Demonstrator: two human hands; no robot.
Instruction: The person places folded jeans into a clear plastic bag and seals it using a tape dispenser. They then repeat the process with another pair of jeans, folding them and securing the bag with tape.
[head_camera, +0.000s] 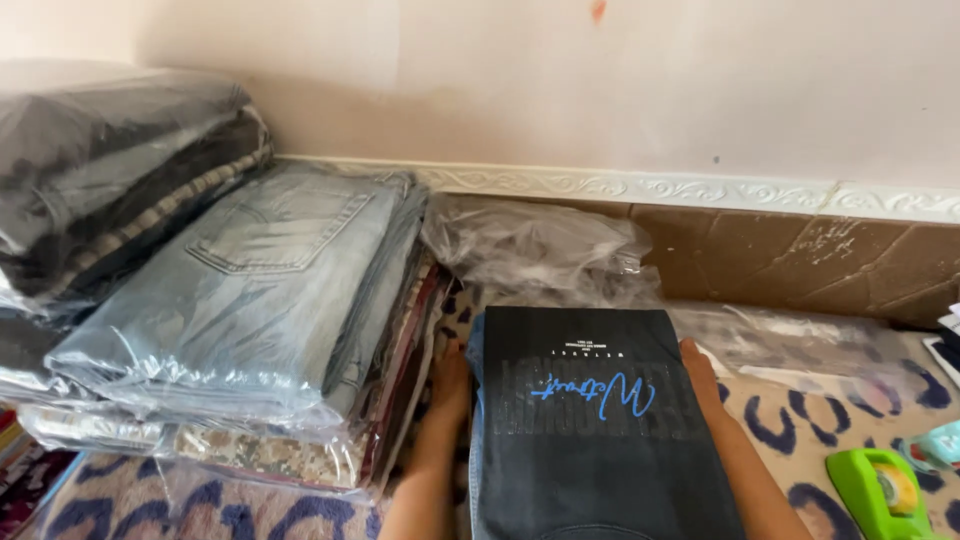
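A folded black shirt (590, 430) lies at 6 o'clock on the patterned rug (800, 410). The left hand (450, 385) and right hand (700, 375), flat and open, press its 2 sides. Soft, light, floppy cloth; probably best gripped by both edges.

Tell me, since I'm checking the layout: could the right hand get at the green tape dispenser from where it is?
Probably yes: the right hand rests on the folded dark shirt's edge, and only bare patterned carpet separates it from the green tape dispenser.

Folded black garment (600, 440), flat between stacks
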